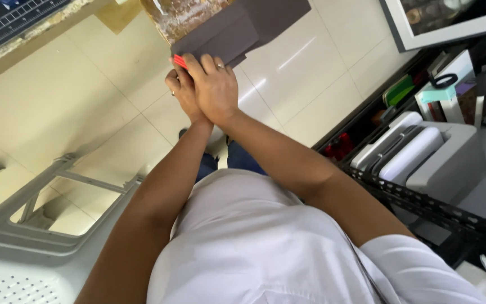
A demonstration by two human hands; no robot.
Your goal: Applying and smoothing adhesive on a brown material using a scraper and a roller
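Pressing dark sheet (237, 28) under right hand (216, 87), left hand (182, 90) beneath

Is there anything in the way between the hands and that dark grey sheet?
Nothing visible is in the way. The right hand lies on top of the left hand, and both already press against the edge of the dark grey sheet. A small red tool shows at the fingertips, right against the sheet.

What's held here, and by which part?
Both hands, right hand over left hand, grip a red tool at its near end, against the dark sheet's near edge. Which fingers close on it cannot be told.
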